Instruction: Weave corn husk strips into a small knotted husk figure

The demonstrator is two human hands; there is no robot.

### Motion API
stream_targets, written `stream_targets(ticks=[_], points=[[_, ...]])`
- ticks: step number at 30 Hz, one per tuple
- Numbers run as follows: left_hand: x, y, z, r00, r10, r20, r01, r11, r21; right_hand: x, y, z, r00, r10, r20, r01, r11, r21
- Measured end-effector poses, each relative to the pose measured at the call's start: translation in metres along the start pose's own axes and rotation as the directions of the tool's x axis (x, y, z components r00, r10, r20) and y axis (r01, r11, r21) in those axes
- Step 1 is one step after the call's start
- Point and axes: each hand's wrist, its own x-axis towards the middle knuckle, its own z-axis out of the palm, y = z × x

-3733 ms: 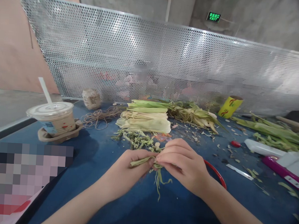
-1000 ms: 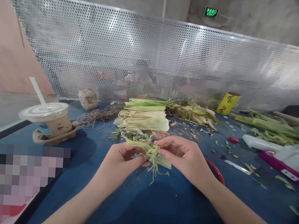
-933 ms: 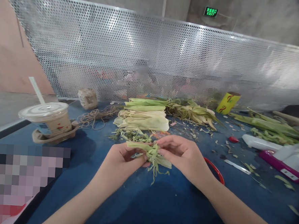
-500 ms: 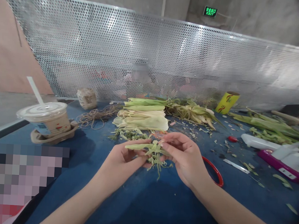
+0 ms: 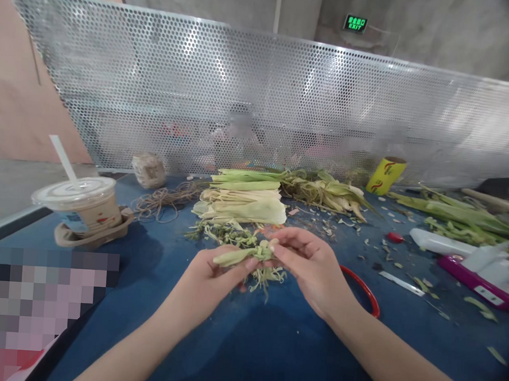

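Between both hands, above the blue table (image 5: pixel 244 351), is a folded corn husk piece (image 5: pixel 234 257) with a knotted part and thin shredded strips hanging below it. My left hand (image 5: pixel 208 279) is closed on its left side, thumb pressed near the knot. With thumb and index finger together, my right hand (image 5: pixel 312 271) pinches the knot's right side; its fingertips partly cover the spot. Just beyond the hands lies a small heap of shredded husk strips (image 5: pixel 221 233). Behind that is a flat stack of corn husks (image 5: pixel 245 204).
At left, a lidded drink cup (image 5: pixel 87 206) with a straw stands in a carton holder near a twine tangle (image 5: pixel 167 199). Red-handled scissors (image 5: pixel 367 289), a craft knife (image 5: pixel 402 283) and a purple power strip (image 5: pixel 481 285) lie right. A perforated metal screen (image 5: pixel 260 99) stands behind.
The left end of the husk piece now tilts lower and shows more of its face. My left thumb has shifted up against the knot. My right hand keeps its pinch.
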Motion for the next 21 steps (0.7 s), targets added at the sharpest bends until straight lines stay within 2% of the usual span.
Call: stream_targets(ticks=[3, 6, 10, 15, 21], points=[[0.0012, -0.0002, -0.0023, 0.998, 0.035, -0.049, -0.03, 0.995, 0.1, 0.0003, -0.0001, 0.0009, 0.997, 0.07, 0.042, -0.07, 0.997, 0.009], [0.0006, 0.0021, -0.0038, 0.997, 0.072, -0.01, -0.069, 0.982, 0.174, 0.0013, -0.0031, 0.0013, 0.995, 0.091, -0.047, -0.09, 0.996, 0.023], [-0.001, 0.0043, -0.004, 0.996, 0.081, 0.043, -0.09, 0.957, 0.275, 0.0028, -0.0056, 0.0003, 0.988, 0.045, -0.148, -0.042, 0.999, 0.022], [-0.0011, 0.0053, -0.0054, 0.991, 0.058, 0.124, -0.093, 0.951, 0.296, 0.0045, -0.0039, -0.0028, 0.999, -0.001, -0.036, -0.001, 0.999, -0.052], [-0.0001, 0.0091, -0.0094, 0.987, 0.124, 0.105, -0.152, 0.932, 0.33, 0.0027, -0.0088, -0.0054, 0.992, -0.044, 0.116, 0.073, 0.962, -0.264]])
